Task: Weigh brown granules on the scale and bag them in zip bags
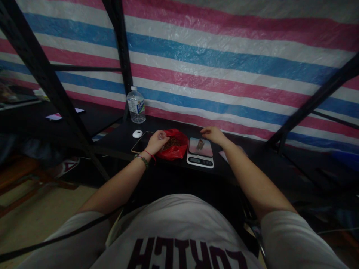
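Observation:
My left hand (156, 143) is closed around a small clear plastic cup (162, 135), held at the left side of a red plastic bag (176, 152). Loose brown bits (173, 142), too small to name, lie inside the bag's open mouth. To the right of the bag is a white digital kitchen scale (192, 161); its display is too small to read. A small clear container with brown contents (200, 144) rests on the weighing plate. Behind the plate's right corner hovers my right hand (214, 134), fingers loosely stretched leftward and holding nothing visible.
A clear plastic bottle (136, 106) with a blue and green label stands at the back left. Near it are a white rounded object (137, 133) and a dark phone (142, 142). Black rack posts (119, 48) rise before the striped sheet (210, 56). Something pale and flat (223, 156) lies under my right forearm.

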Available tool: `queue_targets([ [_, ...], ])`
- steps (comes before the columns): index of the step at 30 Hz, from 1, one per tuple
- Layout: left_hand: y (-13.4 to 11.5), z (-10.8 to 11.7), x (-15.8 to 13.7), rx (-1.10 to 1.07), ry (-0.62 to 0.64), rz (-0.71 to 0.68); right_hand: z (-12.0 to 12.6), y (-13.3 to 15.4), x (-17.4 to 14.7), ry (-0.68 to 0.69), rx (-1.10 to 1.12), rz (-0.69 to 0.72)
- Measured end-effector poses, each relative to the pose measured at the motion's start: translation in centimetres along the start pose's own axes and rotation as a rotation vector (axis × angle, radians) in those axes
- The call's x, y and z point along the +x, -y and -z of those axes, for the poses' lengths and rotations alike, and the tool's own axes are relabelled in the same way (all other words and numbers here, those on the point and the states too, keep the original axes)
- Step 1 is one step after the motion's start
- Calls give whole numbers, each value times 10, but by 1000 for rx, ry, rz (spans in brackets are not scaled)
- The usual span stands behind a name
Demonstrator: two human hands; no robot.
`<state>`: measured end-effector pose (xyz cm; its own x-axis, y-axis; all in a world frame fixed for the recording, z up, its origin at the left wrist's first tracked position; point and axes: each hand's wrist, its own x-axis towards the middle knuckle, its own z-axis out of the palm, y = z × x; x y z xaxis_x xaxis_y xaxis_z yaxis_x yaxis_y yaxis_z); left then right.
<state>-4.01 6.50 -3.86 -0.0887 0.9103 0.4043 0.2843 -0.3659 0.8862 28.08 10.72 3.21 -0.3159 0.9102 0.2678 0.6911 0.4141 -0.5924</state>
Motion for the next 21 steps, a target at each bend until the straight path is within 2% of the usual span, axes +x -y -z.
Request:
queue_targets([
  [6,2,0,0,-14,-4,-14,-1,6,-2,-15,-14,-46],
  [9,0,0,0,-3,-2,-13,1,6,-4,-14,-94,-64],
  [17,-3,0,-1,-33,3,43,-1,2,-10,58,-277,-23],
  [21,-3,0,-1,-49,-16,46,-3,-5,-12,29,-319,-26],
])
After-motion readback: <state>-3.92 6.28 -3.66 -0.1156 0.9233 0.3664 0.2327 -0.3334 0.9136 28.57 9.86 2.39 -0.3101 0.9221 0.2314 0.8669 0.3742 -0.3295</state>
